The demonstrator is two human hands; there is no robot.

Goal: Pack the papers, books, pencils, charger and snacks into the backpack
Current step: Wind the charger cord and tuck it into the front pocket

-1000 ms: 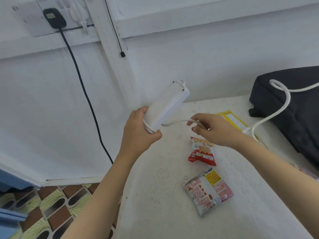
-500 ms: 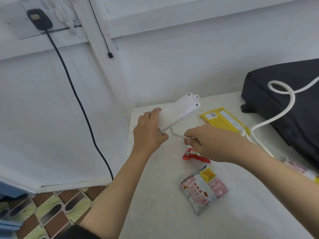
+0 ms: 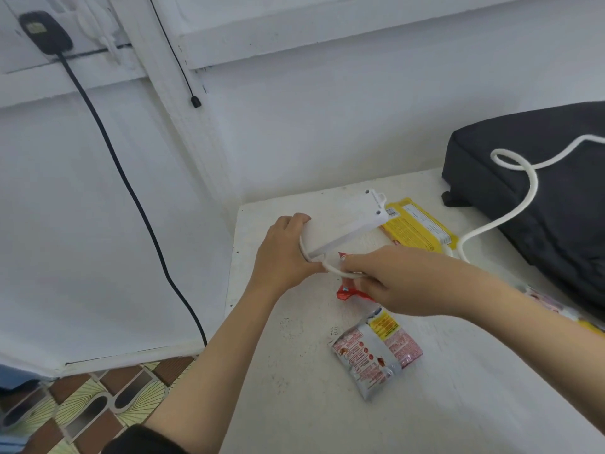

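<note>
The left hand [image 3: 284,253] gripped the near end of the white charger [image 3: 343,227], fingers curled round it, above the table [image 3: 294,404]. At its four o'clock the right hand [image 3: 393,283] pinched the white cord [image 3: 534,186], which looped off toward two o'clock over the black backpack [image 3: 556,224]. Red [image 3: 345,291] and silver [image 3: 376,352] snack packets lay at six o'clock.

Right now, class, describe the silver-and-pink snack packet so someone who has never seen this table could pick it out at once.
Start at the white table, then find the right hand pinching the white cable. Just nearer the viewer lies the snack packet. It is silvery with pink print, unlike the red packet and the yellow packet farther back.
</note>
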